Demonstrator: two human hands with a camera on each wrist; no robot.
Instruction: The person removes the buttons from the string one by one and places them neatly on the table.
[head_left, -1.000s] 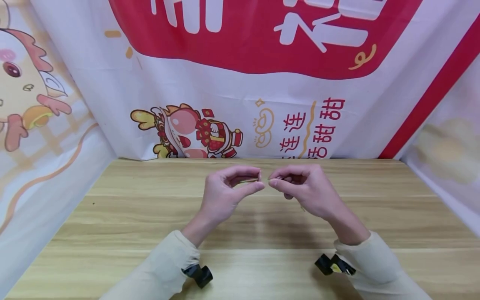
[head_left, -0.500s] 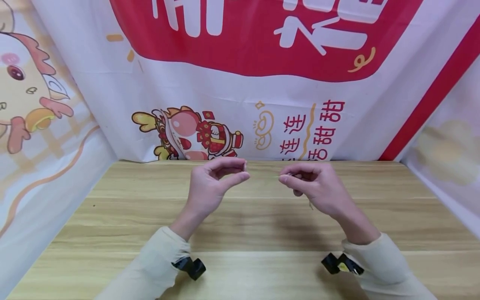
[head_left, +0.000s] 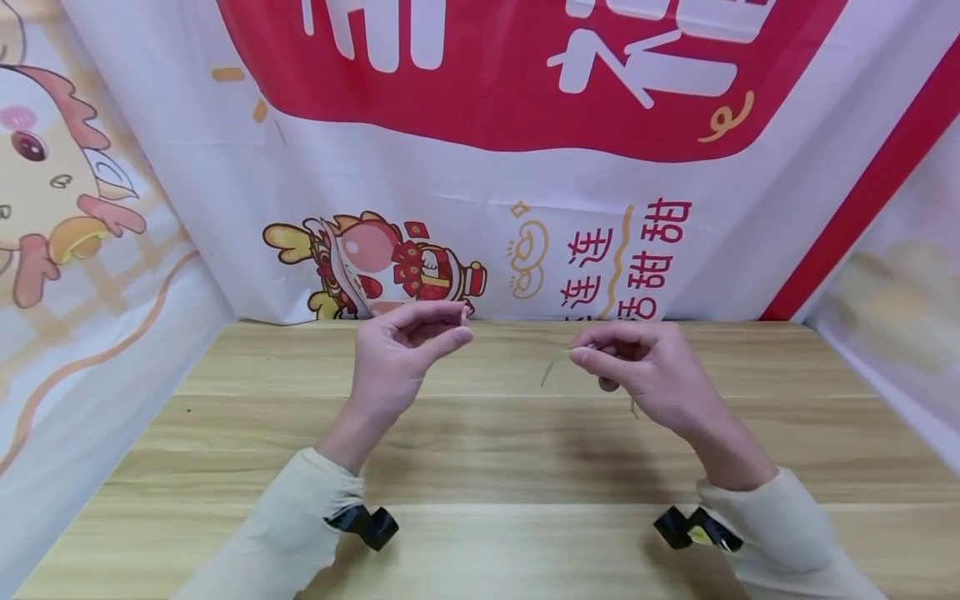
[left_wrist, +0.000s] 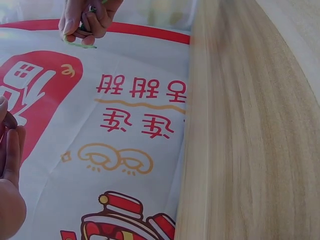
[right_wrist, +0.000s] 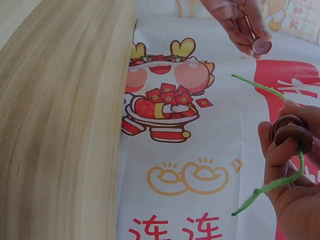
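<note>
My left hand (head_left: 390, 350) pinches a round brown button (right_wrist: 261, 46) between thumb and fingertips; four small holes show in its face in the right wrist view. Across from it, my right hand (head_left: 648, 367) holds a green string (right_wrist: 280, 186) along with dark brown round buttons (right_wrist: 294, 137), bunched face to face at the fingers. One string end sticks out past the right thumb and droops toward the left hand. The other end dangles below the palm. Both hands are raised above the wooden table, with a gap between them.
The light wood-grain table (head_left: 487, 542) spreads under both arms. A printed white and red cloth (head_left: 480, 183) hangs upright at its back edge, with more cloth on both sides. A tiny dark speck (head_left: 188, 410) lies on the table at left.
My hands have drawn apart, the left moving left and the right slightly right. A green strand showing within the left hand a second ago now droops free from the right fingertips.
</note>
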